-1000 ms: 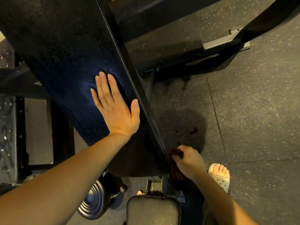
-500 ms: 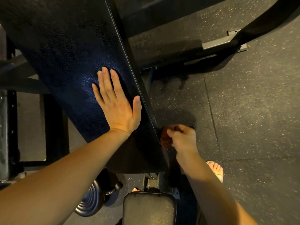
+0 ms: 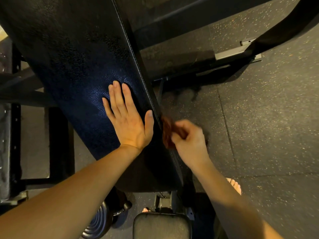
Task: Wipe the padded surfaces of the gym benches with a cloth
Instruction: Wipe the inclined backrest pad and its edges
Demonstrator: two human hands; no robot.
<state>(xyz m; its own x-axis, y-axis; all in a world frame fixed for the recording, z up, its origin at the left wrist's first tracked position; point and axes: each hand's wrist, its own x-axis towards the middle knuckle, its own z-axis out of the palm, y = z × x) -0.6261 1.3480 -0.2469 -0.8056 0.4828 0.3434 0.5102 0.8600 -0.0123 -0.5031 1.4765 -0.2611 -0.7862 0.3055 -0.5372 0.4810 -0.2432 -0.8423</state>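
A long black padded bench back slants from upper left toward the lower middle. My left hand lies flat on its top, fingers straight and together. My right hand grips a dark reddish-brown cloth and holds it against the pad's stitched right side edge, just right of my left thumb. The cloth and right hand are blurred by motion. A smaller black seat pad shows at the bottom middle.
Speckled black rubber floor fills the right side. A dark frame bar with a grey metal foot plate crosses the upper right. A round black weight plate sits lower left. My sandalled foot stands lower right. Black steel frame stands on the left.
My right hand has slid the cloth up along the pad's right edge, from near the lower end to beside my left thumb. My left hand has stayed flat on the pad.
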